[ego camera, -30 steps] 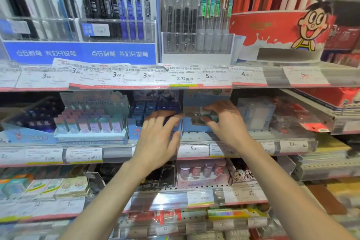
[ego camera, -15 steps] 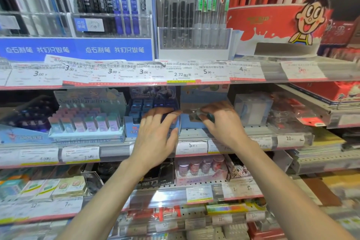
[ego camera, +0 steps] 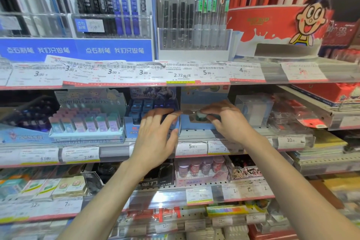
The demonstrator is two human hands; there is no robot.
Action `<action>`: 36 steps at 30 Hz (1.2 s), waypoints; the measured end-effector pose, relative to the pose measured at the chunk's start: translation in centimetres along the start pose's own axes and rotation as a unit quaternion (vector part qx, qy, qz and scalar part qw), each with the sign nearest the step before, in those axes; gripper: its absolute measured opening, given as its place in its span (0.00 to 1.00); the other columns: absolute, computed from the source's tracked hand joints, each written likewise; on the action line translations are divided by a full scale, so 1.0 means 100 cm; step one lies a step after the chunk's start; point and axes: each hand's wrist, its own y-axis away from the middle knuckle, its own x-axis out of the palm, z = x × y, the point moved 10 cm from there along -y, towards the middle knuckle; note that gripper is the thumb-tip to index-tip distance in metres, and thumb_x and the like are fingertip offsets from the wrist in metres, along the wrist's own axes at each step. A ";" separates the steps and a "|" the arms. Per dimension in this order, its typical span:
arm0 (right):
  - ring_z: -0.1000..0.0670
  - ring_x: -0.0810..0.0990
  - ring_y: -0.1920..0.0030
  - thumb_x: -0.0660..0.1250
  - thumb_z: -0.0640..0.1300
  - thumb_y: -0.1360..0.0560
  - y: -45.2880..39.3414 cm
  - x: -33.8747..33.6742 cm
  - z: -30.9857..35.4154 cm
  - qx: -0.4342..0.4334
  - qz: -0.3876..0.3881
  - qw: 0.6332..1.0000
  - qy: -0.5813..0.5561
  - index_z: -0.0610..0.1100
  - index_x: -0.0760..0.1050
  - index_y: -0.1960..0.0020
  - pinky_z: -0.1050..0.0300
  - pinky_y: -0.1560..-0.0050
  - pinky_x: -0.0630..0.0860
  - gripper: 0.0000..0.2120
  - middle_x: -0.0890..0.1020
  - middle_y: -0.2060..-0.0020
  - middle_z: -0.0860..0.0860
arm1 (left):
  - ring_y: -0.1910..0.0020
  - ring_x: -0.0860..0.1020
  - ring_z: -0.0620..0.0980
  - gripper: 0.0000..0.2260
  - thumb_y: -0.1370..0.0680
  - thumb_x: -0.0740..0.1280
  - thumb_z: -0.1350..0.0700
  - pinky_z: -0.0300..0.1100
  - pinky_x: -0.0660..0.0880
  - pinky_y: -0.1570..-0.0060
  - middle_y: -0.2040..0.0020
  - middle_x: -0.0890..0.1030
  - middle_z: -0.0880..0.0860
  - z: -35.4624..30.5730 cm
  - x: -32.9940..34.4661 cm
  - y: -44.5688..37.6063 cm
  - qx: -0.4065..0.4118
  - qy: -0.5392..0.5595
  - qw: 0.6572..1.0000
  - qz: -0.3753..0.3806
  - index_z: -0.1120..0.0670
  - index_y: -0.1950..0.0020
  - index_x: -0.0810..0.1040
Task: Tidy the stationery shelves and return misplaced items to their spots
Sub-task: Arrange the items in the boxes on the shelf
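Small green item [ego camera: 200,115] between hands' fingertips

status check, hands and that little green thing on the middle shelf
Right hand pinches small green item at light blue display box. Left hand open, fingers on dark blue box. Nothing blocking.

Pen racks [ego camera: 113,6] are stood on the top shelf [ego camera: 175,84]. Below, an eraser box [ego camera: 87,121] is placed left of a cartridge box [ego camera: 150,107]; an open display box [ego camera: 202,101] is set just right.
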 end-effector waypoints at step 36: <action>0.53 0.81 0.42 0.66 0.49 0.20 0.015 0.012 0.021 0.033 0.050 0.995 -0.076 0.48 0.85 0.43 0.59 0.41 0.74 0.11 0.85 0.44 0.54 | 0.43 0.70 0.56 0.19 0.21 0.57 0.47 0.50 0.67 0.45 0.40 0.73 0.52 0.000 0.002 0.000 0.000 0.003 1.000 0.018 0.49 0.32 0.71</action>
